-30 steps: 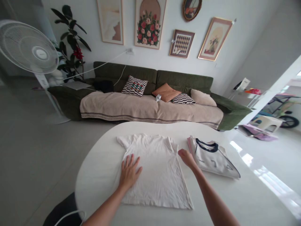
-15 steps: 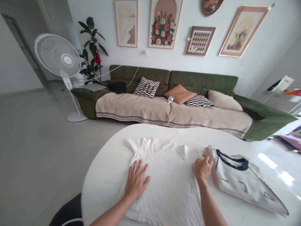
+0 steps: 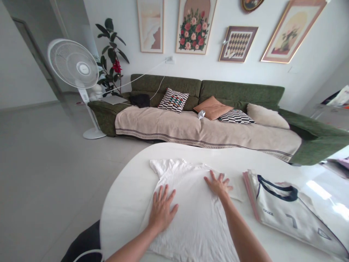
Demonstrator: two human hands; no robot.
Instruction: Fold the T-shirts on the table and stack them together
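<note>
A white T-shirt [image 3: 188,214] lies spread on the white table [image 3: 122,196], its neckline toward the sofa and its lower part running out of view near me. My left hand [image 3: 163,209] rests flat on the shirt's left side, fingers spread. Near the shirt's right shoulder, my right hand [image 3: 219,184] also lies on the cloth with fingers spread. Neither hand grips anything. To the right, a stack of folded clothes has a white jersey [image 3: 289,214] with a dark collar on top and pink cloth [image 3: 250,194] showing at its left edge.
Beyond the table stands a green sofa [image 3: 240,91] with a beige cover [image 3: 163,123] and several cushions. A white standing fan [image 3: 73,65] is at the left, beside a potted plant [image 3: 111,54]. Framed pictures hang on the wall.
My right hand has left the edge beside the folded stack, moved left, and opened flat on the shirt's right shoulder. My left hand stays on the shirt. The view has shifted slightly.
</note>
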